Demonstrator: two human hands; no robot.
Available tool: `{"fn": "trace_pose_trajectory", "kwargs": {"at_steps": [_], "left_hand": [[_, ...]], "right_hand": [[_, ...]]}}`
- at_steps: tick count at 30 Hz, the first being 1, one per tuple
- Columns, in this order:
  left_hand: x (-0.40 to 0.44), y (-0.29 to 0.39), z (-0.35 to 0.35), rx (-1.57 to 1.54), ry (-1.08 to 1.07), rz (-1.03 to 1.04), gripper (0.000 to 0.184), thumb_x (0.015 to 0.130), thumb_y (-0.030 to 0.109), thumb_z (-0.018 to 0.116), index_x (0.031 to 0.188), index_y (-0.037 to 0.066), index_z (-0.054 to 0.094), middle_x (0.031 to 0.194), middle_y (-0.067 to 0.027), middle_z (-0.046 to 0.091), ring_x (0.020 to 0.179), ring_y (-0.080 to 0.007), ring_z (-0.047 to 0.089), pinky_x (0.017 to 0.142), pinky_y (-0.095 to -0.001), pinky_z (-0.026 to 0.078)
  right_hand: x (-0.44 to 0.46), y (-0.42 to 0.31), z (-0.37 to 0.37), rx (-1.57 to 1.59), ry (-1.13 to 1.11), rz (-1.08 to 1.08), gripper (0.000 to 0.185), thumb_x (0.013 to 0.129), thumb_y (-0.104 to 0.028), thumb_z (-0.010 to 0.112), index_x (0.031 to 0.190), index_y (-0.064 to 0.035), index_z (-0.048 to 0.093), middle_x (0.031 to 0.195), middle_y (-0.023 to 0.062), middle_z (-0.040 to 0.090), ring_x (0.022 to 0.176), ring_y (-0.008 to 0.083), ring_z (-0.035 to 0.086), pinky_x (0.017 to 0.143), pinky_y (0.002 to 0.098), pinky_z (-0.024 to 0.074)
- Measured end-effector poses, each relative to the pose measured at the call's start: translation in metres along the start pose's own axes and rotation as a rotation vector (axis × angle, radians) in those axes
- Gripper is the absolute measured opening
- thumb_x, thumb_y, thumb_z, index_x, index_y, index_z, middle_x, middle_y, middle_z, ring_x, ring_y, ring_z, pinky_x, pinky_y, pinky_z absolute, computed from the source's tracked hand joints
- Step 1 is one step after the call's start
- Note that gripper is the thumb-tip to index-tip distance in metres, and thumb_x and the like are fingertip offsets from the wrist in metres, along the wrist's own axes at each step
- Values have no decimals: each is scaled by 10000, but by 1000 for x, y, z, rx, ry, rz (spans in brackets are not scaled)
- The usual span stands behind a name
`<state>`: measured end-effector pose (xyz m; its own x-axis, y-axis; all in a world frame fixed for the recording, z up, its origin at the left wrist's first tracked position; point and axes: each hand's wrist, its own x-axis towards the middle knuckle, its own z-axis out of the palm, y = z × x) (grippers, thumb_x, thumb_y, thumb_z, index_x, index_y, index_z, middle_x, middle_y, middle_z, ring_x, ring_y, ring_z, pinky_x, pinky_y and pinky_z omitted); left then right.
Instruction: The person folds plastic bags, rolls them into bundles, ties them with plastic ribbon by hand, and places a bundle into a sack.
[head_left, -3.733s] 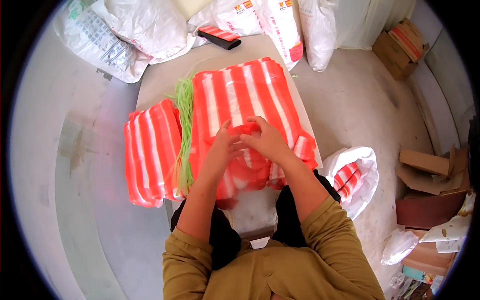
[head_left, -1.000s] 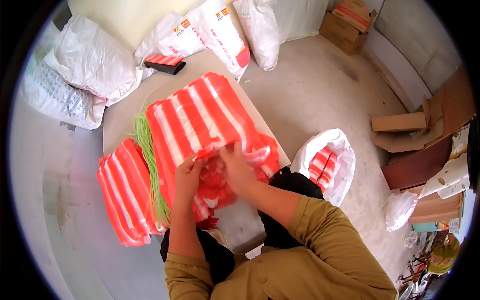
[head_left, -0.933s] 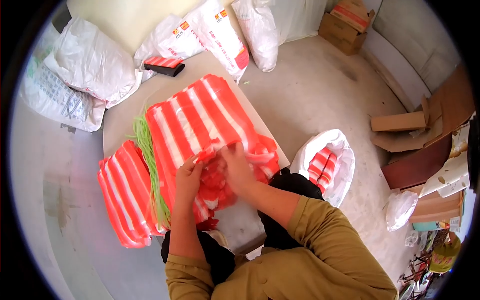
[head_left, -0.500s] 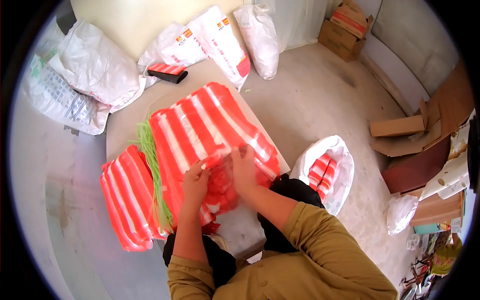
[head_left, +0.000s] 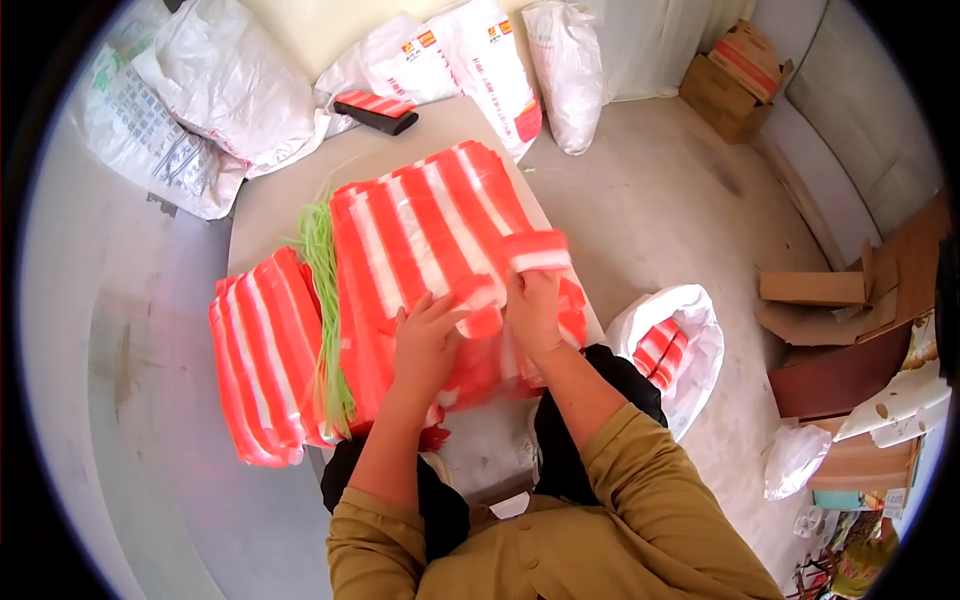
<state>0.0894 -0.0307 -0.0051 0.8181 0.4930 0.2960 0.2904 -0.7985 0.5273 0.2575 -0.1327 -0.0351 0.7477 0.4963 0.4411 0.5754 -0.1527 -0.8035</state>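
Observation:
A wide stack of red-and-white striped plastic bags (head_left: 405,225) lies on the low table before me. My left hand (head_left: 428,343) rests on its near part, fingers stretched out and apart. To the right, my right hand (head_left: 535,312) is closed on a striped plastic bag (head_left: 537,250), whose folded part rises above the fingers. Crumpled red plastic hangs below both hands at the near edge. Beside the stack lies a bundle of light green ties (head_left: 325,300), and left of that a smaller pile of striped bags (head_left: 265,355).
A white sack (head_left: 700,375) holding striped bundles stands open by my right knee. On the table's far end sits a black item with a striped top (head_left: 375,112). White sacks (head_left: 225,85) line the back, and cardboard boxes (head_left: 735,80) stand at far right.
My right hand has moved away from the left, raising a folded bag part at the stack's right side. My left fingers have let go of the plastic and spread. The view has shifted.

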Motion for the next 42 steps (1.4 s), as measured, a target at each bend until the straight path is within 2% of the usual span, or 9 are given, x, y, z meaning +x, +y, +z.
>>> {"fn": "trace_pose_trajectory", "kwargs": {"at_steps": [2,3,9,21,24,30,33,36,42], "left_hand": [[-1,-1,2,13,41,35,360,862,-14,603,1139,152,763,1303,-78,697,1291,-378,580,1116,-646,350],[0,1,-1,12,34,54,374,840,-11,615,1139,159,762,1260,-64,702,1246,-354,596,1096,-623,374],[0,2,-6,6,68,123,386,771,-25,637,1095,140,767,1085,-38,708,1019,-281,638,952,-491,470],[-1,14,-9,179,358,273,237,711,-31,690,920,71,735,1102,-98,671,1037,-355,624,907,-443,511],[2,13,-9,158,292,325,259,699,-36,682,936,62,717,1120,-102,676,1083,-344,631,933,-441,505],[3,-1,1,-23,208,214,207,769,26,682,975,46,692,1043,-115,702,1028,-338,656,888,-463,514],[2,-1,5,-118,199,58,185,838,44,687,1023,32,687,1014,-142,708,991,-351,665,861,-454,528],[2,-2,9,-201,178,-138,171,882,64,686,1049,26,685,1001,-159,706,964,-350,669,836,-442,537],[13,12,4,-311,224,-293,165,894,84,691,1046,21,676,1030,-162,697,953,-331,673,802,-429,544]], "right_hand": [[-2,3,-1,-489,-113,-372,85,892,-104,664,889,-26,699,1001,104,641,983,263,579,908,446,448],[0,0,-4,-460,-327,-351,212,836,-82,664,1030,-81,747,1216,103,654,1215,329,538,1072,530,375],[-1,-13,-11,-311,-442,-303,424,854,29,592,1211,-144,742,1436,85,582,1353,317,492,1153,463,368],[15,-26,-21,-179,-526,-324,180,894,-53,613,1033,-64,726,1436,116,586,1401,345,450,1173,479,341],[23,-23,-22,-140,-633,-249,133,900,-24,593,997,-66,674,1486,112,564,1463,359,384,1224,502,254],[29,-22,-52,-143,-692,-295,131,881,-85,668,1004,-66,626,1399,108,632,1438,340,430,1217,527,227],[31,-32,-51,-61,-662,-315,179,858,-131,718,1005,-62,641,1324,113,673,1360,330,505,1176,496,286],[28,-22,-27,-34,-491,-299,185,847,-168,730,988,-58,681,1055,116,718,1115,323,627,1013,451,414],[27,-30,-11,-229,-401,-259,131,847,-138,703,934,-47,667,918,140,684,972,362,640,879,471,475]]}}
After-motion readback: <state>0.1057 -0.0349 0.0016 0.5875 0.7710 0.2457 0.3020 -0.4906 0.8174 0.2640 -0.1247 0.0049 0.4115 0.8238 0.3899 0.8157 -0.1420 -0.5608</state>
